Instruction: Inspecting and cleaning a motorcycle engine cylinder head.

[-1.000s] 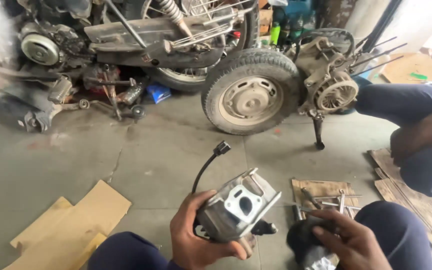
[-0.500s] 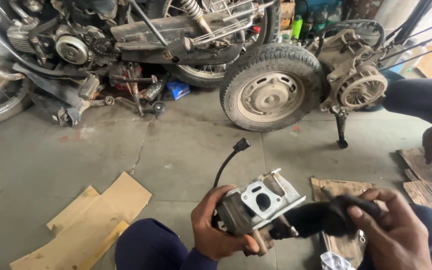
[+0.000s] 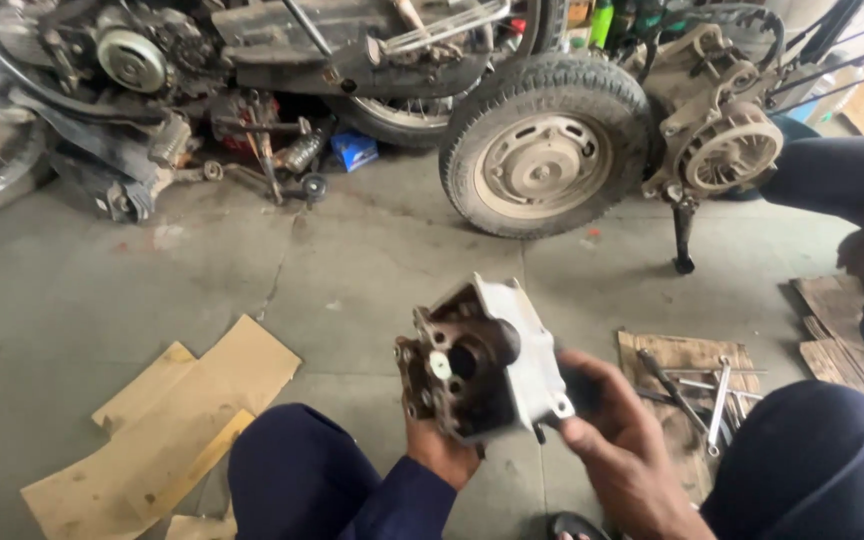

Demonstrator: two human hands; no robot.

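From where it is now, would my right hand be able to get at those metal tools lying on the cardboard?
Probably yes. The right hand is on the engine part, and the metal tools lie uncovered just beside it, with nothing between. It would need to let go first.

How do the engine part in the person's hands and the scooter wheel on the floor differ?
The engine part is held up off the floor by the left hand and right hand; the scooter wheel stands upright on the concrete. The engine part is blocky, with a dark grimy face and a pale side; the wheel is round, a black tyre around a pale rim. Both look worn and dirty.
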